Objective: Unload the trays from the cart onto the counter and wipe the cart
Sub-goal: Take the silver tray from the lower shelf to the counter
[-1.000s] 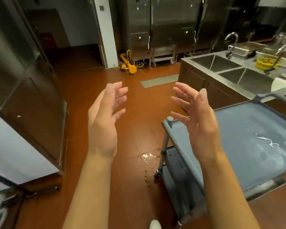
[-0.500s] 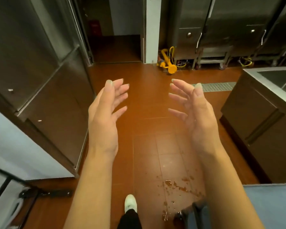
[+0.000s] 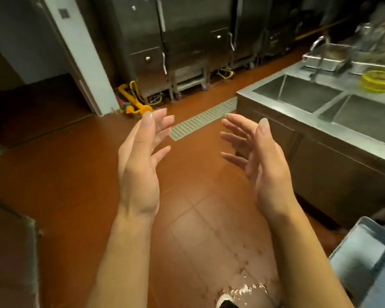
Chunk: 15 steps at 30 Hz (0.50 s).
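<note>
Both hands up, bare and empty, over open floor; cart at the lower right.

Left hand (image 3: 140, 165) and right hand (image 3: 262, 165) are raised side by side, palms facing each other, fingers spread wide and loose, holding nothing. Only a corner of the cart (image 3: 362, 252) shows, below and right of the right hand, near that forearm; no trays on the part in view. The trays (image 3: 327, 60) sit far beyond the right hand on the bench (image 3: 320, 127), past its two sink basins (image 3: 302, 92). Wet spill (image 3: 247, 290) on the floor between the forearms, close to the shoe. Judgement: unloading looks done and wiping is next, and no cloth is visible. To do it well, fetch a cloth first, step round the spill, then turn right to the cart and wipe the top shelf edge to edge before the lower one.
</note>
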Available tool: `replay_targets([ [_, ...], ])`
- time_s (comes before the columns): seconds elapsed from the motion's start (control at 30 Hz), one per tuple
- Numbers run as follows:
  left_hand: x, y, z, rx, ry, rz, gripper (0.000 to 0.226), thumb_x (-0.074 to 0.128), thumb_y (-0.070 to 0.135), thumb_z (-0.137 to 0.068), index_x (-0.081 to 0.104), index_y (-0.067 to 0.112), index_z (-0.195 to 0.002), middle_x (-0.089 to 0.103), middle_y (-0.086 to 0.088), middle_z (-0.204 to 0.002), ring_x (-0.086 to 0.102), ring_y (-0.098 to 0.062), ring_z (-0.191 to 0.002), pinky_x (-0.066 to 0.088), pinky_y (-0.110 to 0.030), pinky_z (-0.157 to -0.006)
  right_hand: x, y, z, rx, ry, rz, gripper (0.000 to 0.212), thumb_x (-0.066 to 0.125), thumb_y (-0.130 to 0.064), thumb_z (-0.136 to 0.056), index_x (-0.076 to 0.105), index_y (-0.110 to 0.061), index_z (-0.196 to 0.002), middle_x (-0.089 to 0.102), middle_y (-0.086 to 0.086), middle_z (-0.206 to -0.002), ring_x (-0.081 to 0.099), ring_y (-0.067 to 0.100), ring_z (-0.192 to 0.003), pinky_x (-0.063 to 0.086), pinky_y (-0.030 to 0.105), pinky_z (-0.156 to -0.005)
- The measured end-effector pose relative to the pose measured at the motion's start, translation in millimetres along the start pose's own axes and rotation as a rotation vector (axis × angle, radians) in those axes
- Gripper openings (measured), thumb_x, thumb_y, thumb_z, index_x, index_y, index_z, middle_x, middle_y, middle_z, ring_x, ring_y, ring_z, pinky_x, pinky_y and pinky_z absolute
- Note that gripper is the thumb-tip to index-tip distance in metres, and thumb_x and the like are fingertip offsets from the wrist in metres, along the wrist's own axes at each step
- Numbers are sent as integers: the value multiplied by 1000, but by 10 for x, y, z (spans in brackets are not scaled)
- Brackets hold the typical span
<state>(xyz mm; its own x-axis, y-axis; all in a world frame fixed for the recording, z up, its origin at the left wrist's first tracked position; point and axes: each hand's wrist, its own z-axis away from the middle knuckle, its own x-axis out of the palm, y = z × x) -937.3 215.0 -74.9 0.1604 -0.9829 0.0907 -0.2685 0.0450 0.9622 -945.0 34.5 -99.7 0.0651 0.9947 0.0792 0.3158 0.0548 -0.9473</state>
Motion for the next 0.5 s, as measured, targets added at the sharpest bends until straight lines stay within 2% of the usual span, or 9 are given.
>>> replay_targets([
  [0.13, 763, -450, -958, -1, -165, 30, 56, 37, 59, -99, 66, 26, -133, 71, 11, -128, 64, -7, -123, 45, -50, -112, -491, 355, -783, -7, 175, 40, 63, 25, -60, -102, 57, -26, -143, 62, -12, -140, 58, 10, -129, 50, 52, -108],
  [0.27, 1402, -602, -1687, 5, -274, 59, 59, 37, 61, -97, 64, 26, -136, 70, 11, -130, 64, -7, -124, 45, -50, -112, -894, 465, -1517, -43, 241, 64, 79, 35, -85, -87, 60, -31, -140, 63, -11, -140, 58, 12, -131, 49, 54, -108],
  [0.33, 1705, -629, -2015, 16, -341, 77, 61, 36, 61, -96, 63, 25, -137, 70, 10, -132, 63, -9, -126, 44, -51, -113, -1095, 457, -1843, -64, 313, 71, 85, 38, -88, -82, 60, -30, -140, 62, -9, -141, 57, 13, -132, 48, 55, -109],
  [0.4, 2085, -676, -2348, 21, -403, 93, 61, 36, 61, -96, 63, 25, -137, 70, 10, -132, 62, -9, -127, 44, -51, -113, -1350, 453, -2136, -76, 381, 85, 83, 38, -86, -84, 60, -30, -140, 62, -8, -141, 57, 14, -132, 48, 55, -109],
  [0.5, 2615, -767, -2650, 16, -507, 143, 59, 36, 60, -98, 63, 25, -137, 70, 11, -131, 63, -8, -125, 45, -49, -112, -1701, 441, -2365, -68, 474, 114, 64, 33, -69, -98, 61, -28, -139, 63, -8, -139, 59, 13, -130, 48, 55, -109],
])
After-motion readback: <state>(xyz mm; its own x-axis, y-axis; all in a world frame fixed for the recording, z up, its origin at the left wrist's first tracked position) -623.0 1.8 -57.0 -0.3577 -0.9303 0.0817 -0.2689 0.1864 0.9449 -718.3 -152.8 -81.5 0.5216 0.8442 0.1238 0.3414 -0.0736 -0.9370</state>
